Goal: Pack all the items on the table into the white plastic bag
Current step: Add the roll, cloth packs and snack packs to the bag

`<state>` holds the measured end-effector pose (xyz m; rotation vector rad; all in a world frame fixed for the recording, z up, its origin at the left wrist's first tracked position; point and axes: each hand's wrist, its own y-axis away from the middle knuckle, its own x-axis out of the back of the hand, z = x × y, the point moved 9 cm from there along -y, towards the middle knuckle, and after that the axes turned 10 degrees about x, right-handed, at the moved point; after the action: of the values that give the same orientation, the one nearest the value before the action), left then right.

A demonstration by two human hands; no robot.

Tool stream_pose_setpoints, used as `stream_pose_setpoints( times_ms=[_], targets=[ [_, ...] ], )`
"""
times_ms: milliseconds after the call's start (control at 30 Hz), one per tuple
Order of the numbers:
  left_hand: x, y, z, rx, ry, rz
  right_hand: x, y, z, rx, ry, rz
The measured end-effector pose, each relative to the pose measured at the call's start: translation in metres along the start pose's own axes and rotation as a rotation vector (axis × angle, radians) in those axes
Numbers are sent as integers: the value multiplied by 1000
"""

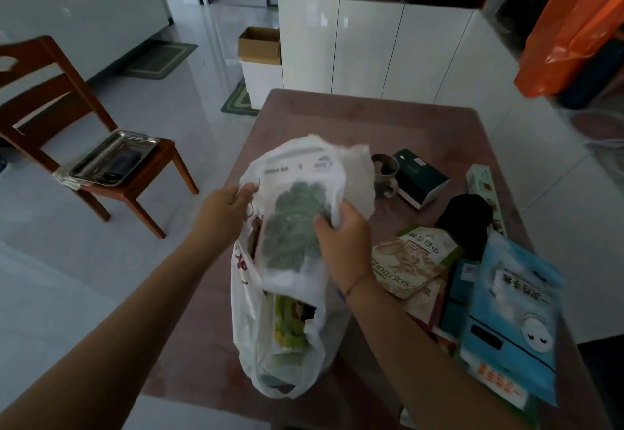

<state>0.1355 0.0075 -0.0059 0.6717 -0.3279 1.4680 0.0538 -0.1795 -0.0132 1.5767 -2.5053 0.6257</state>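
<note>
The white plastic bag (250,335) stands on the near left part of the pinkish table (422,125), with a yellow-green packet (288,323) showing through its side. My left hand (224,208) grips the bag's upper rim and holds its mouth apart. My right hand (341,247) holds a clear pouch with a grey-green contents (295,223) upright over the bag's opening. On the table to the right lie a beige snack packet (410,260), a blue wipes pack (513,314), a black object (466,217), a dark green box (420,176), a mug (386,173) and a slim pale carton (483,186).
A wooden chair (67,119) stands left of the table with a steel tray (113,157) on its seat. White cabinets (371,44) stand behind the table. A cardboard box (260,44) sits on a white bin, and orange bags (570,41) lie at the far right.
</note>
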Motion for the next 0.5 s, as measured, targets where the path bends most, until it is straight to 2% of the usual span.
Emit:
stream_pose_setpoints(
  times_ms=[100,167,233,333,400,433,500],
  targets=[
    [1,1,-1,6,9,-9,4,-14,-11,-43,-51,104],
    [1,2,0,8,10,-7,-8,-18,-18,-20,-13,69],
    [-1,2,0,-2,3,-13,-37,-17,-12,-61,74,-80],
    [-2,3,1,-23,14,1,-81,-4,4,-129,320,-432],
    [-3,5,6,-51,27,11,-100,8,2,-71,529,-640],
    [-3,5,7,-56,29,8,-106,11,0,-32,604,-715],
    [-3,3,6,-52,22,0,-114,14,2,-64,533,-740]
  ],
)
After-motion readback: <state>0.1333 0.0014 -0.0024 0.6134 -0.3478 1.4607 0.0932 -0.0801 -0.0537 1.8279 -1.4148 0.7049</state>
